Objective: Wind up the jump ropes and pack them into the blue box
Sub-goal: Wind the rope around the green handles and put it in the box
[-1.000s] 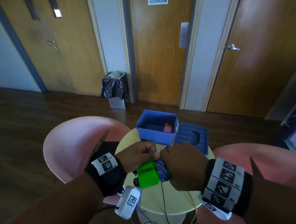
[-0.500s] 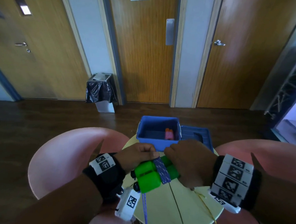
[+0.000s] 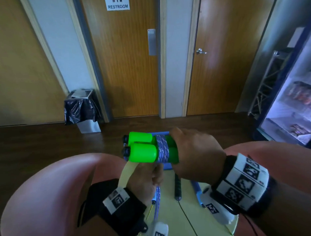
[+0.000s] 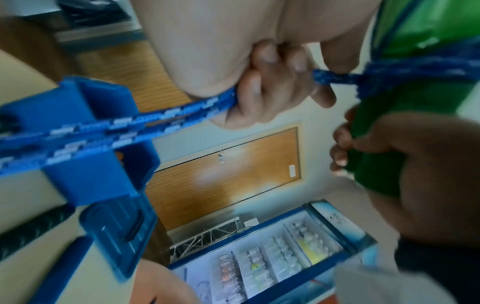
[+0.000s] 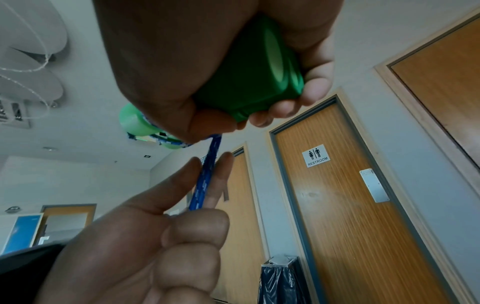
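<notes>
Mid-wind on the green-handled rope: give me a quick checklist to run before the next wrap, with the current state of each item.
1. Right hand grips the two green plastic handles side by side: ok.
2. Left hand pinches the blue-and-white braided rope below the handles: ok.
3. Wraps around the handles sit neat and close together: ok.
4. Rope runs taut from left hand to the bundle: ok.
5. Loose rope left to wind trails off the round yellow table; how much remains: cannot tell.
6. Open blue plastic box has room: cannot tell, mostly hidden behind the bundle.
</notes>
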Demonstrator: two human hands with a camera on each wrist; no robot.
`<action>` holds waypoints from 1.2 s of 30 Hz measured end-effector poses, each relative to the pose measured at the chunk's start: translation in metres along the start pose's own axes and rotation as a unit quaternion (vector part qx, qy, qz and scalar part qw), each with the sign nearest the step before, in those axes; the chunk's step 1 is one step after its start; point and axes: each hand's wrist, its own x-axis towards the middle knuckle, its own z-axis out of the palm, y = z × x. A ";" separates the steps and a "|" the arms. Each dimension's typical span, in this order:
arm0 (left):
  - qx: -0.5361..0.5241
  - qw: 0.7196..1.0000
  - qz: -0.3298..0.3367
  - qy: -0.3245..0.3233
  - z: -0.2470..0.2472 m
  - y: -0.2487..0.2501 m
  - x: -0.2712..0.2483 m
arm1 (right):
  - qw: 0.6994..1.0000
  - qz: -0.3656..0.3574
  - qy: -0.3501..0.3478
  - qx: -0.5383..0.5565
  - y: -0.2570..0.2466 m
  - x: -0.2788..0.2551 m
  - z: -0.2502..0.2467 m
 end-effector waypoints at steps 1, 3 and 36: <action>0.047 0.998 0.032 0.022 0.008 -0.002 0.001 | 1.000 0.001 0.006 0.004 0.000 0.001 0.000; 0.137 0.986 0.071 0.057 0.012 -0.005 -0.002 | 1.000 0.006 0.007 0.007 0.001 0.003 0.001; 0.634 0.767 -0.061 -0.083 0.143 -0.048 0.001 | 0.907 -0.263 -0.285 -0.163 0.169 -0.089 0.035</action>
